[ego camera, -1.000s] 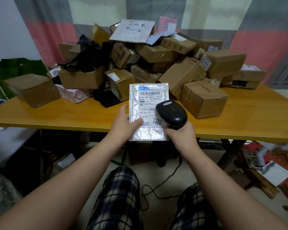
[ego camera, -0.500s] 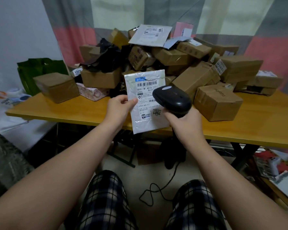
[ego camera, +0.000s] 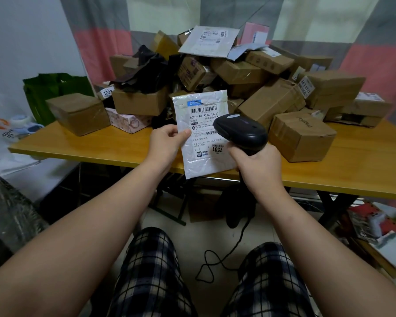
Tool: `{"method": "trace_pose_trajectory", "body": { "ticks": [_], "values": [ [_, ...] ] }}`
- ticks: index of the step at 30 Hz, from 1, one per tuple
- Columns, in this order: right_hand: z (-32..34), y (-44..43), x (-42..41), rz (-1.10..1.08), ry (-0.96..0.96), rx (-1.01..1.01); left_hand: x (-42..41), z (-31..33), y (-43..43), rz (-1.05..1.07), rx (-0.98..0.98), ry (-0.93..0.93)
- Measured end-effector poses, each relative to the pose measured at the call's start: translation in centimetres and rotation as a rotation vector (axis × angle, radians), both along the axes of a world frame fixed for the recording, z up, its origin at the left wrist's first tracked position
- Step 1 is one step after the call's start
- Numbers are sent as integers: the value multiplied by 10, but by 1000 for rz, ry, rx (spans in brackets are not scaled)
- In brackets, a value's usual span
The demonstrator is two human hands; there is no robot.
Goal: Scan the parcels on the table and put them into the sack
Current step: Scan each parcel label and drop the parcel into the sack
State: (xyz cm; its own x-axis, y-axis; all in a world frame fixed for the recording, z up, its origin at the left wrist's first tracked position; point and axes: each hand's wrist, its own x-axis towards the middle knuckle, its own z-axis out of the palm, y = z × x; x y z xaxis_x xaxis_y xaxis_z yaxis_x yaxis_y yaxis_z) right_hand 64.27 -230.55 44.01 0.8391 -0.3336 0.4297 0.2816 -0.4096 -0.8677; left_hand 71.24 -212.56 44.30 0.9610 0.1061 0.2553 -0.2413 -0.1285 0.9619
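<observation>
Wooden table [ego camera: 357, 172], viewed from a seat, with a striped curtain behind.

Item 1: mailer [ego camera: 202, 161], white plastic. It was held upright in the air over the near table edge, label towards the viewer. This was probably so that its barcodes faced the scanner.
- Left hand [ego camera: 167, 143]: thumb and fingers pinched the mailer's left edge, mostly clear of the print.
- Right hand [ego camera: 258, 165]: clenched round the handle of the scanner [ego camera: 240, 131], black and corded. The scanner's head was just in front of the label's right side and covered part of it.

Item 2: pile [ego camera: 238, 72] of brown boxes and grey mailers, heaped on the table behind; probably unscanned. The nearest box [ego camera: 302, 136] lay just right of the scanner.

Item 3: green bag [ego camera: 55, 88], beyond the table's left end. Possibly the sack; its opening was not visible.

Obstructions:
- Corner box [ego camera: 78, 113] stood between mailer and bag.
- Cable [ego camera: 229, 255] trailed on the floor between the knees.
</observation>
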Motion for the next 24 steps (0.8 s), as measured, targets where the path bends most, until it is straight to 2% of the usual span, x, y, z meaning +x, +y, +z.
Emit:
{"method": "trace_pose_trajectory", "body": {
  "ticks": [8,13,24],
  "values": [
    [-2,8,0,86,0,81,-8,2,6,-9,-65,-32],
    [-4,37,-4,219,-42,95,-31,-2,41,40,-90,-106],
    [-59,197,7,693,130,-32,-131,-73,218,614,-73,-8]
  ]
}}
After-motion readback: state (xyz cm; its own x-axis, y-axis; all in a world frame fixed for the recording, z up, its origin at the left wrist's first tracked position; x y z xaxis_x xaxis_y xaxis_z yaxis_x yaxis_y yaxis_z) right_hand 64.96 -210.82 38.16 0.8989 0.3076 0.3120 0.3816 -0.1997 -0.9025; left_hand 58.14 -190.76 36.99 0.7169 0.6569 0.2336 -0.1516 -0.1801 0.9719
